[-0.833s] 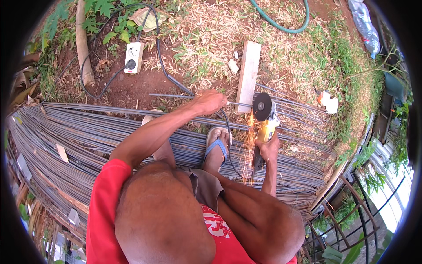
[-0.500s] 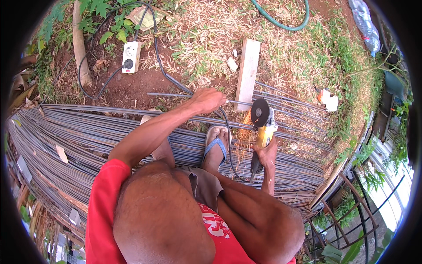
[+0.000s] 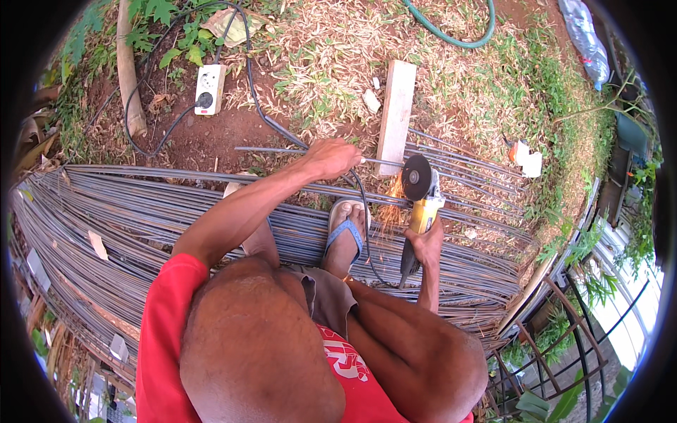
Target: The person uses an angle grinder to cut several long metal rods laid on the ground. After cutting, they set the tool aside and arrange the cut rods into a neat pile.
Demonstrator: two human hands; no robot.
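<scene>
My right hand [image 3: 426, 245] is wrapped round the yellow and black body of an angle grinder [image 3: 422, 217]. The grinder's dark disc [image 3: 417, 178] meets a thin steel rod [image 3: 383, 163] near its right end, and orange sparks [image 3: 393, 203] spray down toward my foot. Closed on that rod, my left hand [image 3: 333, 159] steadies it a short way left of the disc. Beneath the rod, close to the disc, lies a wooden board [image 3: 397, 113]. A black cord runs from the grinder's lower end past my sandalled foot [image 3: 346, 236].
Many long steel rods [image 3: 120, 218] lie in a wide bundle under my feet, with more to the right. A white socket strip [image 3: 209, 90] with a plugged cord sits at the upper left. A green hose [image 3: 458, 44] curls at the top. White pieces [image 3: 530, 165] lie right.
Both hands, the rod and the grinder stay almost in place. The spark spray reaches less far down than before.
</scene>
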